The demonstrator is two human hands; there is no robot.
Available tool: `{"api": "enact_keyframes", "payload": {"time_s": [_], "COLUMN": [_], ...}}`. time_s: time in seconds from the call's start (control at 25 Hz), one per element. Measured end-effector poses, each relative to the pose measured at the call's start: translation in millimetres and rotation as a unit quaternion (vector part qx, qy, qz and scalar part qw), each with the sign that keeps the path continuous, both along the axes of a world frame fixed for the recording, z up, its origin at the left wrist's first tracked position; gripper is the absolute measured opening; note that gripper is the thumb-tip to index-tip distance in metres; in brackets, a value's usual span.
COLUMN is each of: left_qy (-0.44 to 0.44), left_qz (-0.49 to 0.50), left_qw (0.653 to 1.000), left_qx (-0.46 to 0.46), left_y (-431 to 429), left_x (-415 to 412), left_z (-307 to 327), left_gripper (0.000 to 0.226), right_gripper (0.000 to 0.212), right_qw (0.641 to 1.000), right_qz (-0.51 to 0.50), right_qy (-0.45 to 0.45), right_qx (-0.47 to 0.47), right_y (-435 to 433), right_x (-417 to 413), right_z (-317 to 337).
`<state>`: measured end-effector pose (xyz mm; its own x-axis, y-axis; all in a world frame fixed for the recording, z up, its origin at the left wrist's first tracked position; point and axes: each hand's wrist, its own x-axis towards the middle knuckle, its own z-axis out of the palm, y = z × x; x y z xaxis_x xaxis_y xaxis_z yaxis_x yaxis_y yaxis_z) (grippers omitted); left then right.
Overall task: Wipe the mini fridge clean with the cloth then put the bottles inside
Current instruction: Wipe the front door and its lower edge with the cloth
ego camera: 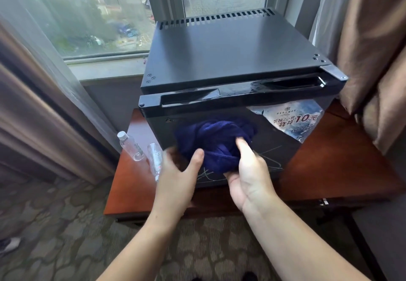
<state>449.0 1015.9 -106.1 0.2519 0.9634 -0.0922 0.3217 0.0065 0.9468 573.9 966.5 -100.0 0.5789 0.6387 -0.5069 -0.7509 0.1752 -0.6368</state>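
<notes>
A black mini fridge [237, 52] stands on a reddish wooden table [338, 166] with its door closed. A dark blue cloth [215, 140] is bunched against the door front. My right hand [250, 175] grips the cloth's lower right part, thumb pressed into it. My left hand [178, 177] sits at the cloth's lower left with its thumb on the fabric and its fingers blurred behind it. Two clear plastic bottles lie on the table left of the fridge: one with a white cap [129, 146], the other [154, 160] partly hidden by my left hand.
A sticker [290, 120] with a price covers the door's upper right. A window with sheer curtains is behind the fridge. Brown curtains [373, 56] hang close on the right and on the left. Patterned carpet [55, 225] lies below the table.
</notes>
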Motion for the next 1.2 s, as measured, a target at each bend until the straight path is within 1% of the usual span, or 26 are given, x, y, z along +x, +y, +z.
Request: {"api": "enact_keyframes", "payload": {"time_s": [0.04,0.08,0.12,0.16,0.2,0.24,0.32,0.48,0.6,0.68,0.8,1.04,1.2], "left_qy": [0.019,0.033,0.056,0.082,0.107,0.126,0.157,0.194,0.198,0.208,0.202,0.204,0.231], "left_qz": [-0.003,-0.029,-0.069,-0.113,-0.148,-0.168,-0.179,-0.162,-0.174,-0.193,-0.229,-0.314,-0.357], "left_qw": [0.995,0.979,0.952,0.921,0.892,0.873,0.855,0.834,0.839,0.845,0.846,0.833,0.818], "left_qx": [0.098,0.199,0.292,0.364,0.414,0.440,0.460,0.490,0.476,0.453,0.438,0.408,0.388], "left_y": [-4,-4,-3,0,3,6,10,16,11,5,-3,-29,-44], "left_x": [-10,-18,-22,-23,-20,-15,0,20,32,43,68,129,168], "left_z": [0,-2,-4,-8,-8,-8,-10,-24,-39,-49,-61,-78,-87], "left_gripper": [0.061,0.072,0.079,0.083,0.083,0.082,0.078,0.066,0.064,0.067,0.066,0.069,0.072], "right_gripper": [0.028,0.029,0.030,0.031,0.031,0.030,0.029,0.027,0.025,0.027,0.027,0.019,0.022], "right_qw": [1.000,1.000,1.000,1.000,0.999,0.999,1.000,1.000,1.000,0.999,0.998,0.993,0.990], "right_qz": [-0.003,-0.007,-0.011,-0.015,-0.016,-0.015,-0.008,-0.006,-0.024,-0.041,-0.059,-0.095,-0.110], "right_qy": [0.003,0.007,0.013,0.019,0.025,0.028,0.019,0.004,0.000,0.012,0.015,0.013,0.012], "right_qx": [0.001,0.002,0.004,0.007,0.010,0.013,0.019,0.015,-0.009,-0.016,-0.032,-0.070,-0.090], "right_y": [2,4,4,5,5,4,2,-2,-5,-10,-21,-47,-61], "right_x": [-2,-4,-6,-7,-7,-7,-4,7,19,30,53,110,145], "right_z": [-1,-2,-2,-2,-2,-1,-3,-12,-27,-38,-54,-89,-107]}}
